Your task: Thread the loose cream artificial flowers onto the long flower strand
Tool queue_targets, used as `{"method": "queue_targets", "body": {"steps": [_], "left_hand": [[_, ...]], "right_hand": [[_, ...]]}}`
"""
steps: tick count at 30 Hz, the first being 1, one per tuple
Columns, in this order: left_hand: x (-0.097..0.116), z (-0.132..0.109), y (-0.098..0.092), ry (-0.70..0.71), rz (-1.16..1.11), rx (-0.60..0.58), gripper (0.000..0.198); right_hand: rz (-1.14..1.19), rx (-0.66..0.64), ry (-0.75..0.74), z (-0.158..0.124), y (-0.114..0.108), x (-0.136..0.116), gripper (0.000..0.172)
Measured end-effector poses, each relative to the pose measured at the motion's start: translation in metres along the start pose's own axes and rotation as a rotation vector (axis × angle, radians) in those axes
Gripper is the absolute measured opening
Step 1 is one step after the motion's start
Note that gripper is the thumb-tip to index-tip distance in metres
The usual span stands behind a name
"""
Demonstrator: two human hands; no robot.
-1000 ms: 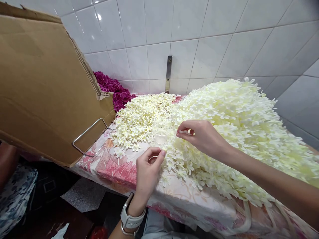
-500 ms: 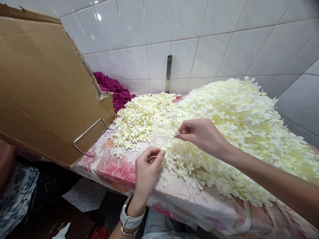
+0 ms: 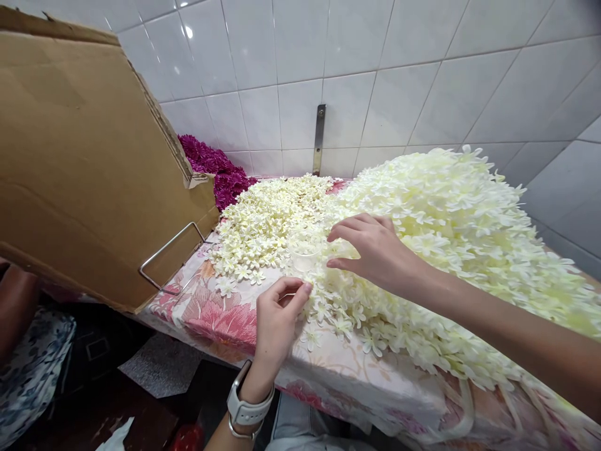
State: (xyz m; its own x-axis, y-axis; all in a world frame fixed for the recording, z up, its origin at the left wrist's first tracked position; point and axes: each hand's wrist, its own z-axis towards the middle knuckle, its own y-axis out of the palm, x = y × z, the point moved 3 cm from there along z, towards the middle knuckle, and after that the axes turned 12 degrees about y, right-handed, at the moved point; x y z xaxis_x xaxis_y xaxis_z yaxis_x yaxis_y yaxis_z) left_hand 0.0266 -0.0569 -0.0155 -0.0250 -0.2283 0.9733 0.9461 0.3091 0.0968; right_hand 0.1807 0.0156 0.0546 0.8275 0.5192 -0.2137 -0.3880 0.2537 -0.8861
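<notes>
My left hand (image 3: 280, 313), with a white watch (image 3: 248, 410) on its wrist, is closed in a pinch at the near edge of the white flowers. What lies between its thumb and finger is too small to make out. My right hand (image 3: 370, 254) hovers over the flowers with thumb and fingers apart and nothing visible in them. Between the hands and slightly beyond stands a small clear plastic cup (image 3: 304, 260). A large heap of white flowers (image 3: 436, 200) rises to the right, and a lower spread of smaller cream flowers (image 3: 263, 228) lies to the left.
A big cardboard box (image 3: 89, 156) stands on the left beside a bent metal wire handle (image 3: 171, 257). Purple flowers (image 3: 218, 166) are piled behind it. The flowered tablecloth (image 3: 225, 319) covers the table, against a tiled wall (image 3: 352, 47). Another person's arm (image 3: 19, 307) shows at far left.
My right hand has opened from a pinch on something small, its thumb and fingers now spread. The left hand keeps its pinch in nearly the same place.
</notes>
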Motion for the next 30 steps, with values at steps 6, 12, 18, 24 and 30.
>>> {"method": "queue_targets", "body": {"steps": [6,12,18,24,30], "left_hand": [[-0.003,0.0,0.002,-0.076,-0.045,-0.022,0.021],[-0.005,0.001,0.0,-0.068,-0.062,0.024,0.026],[-0.005,0.001,-0.002,-0.126,-0.103,0.069,0.023],[-0.003,0.001,0.001,-0.123,-0.165,0.052,0.018],[0.004,-0.003,0.002,-0.087,-0.196,-0.097,0.014]], "right_hand": [[0.022,-0.058,-0.154,-0.016,-0.001,-0.021,0.012],[-0.241,-0.052,-0.125,-0.012,0.006,-0.015,0.02],[-0.298,-0.038,-0.1,-0.01,0.003,-0.01,0.022],[-0.021,-0.019,-0.255,-0.018,-0.003,-0.027,0.01],[0.295,-0.093,-0.258,-0.023,0.0,-0.034,0.016]]}}
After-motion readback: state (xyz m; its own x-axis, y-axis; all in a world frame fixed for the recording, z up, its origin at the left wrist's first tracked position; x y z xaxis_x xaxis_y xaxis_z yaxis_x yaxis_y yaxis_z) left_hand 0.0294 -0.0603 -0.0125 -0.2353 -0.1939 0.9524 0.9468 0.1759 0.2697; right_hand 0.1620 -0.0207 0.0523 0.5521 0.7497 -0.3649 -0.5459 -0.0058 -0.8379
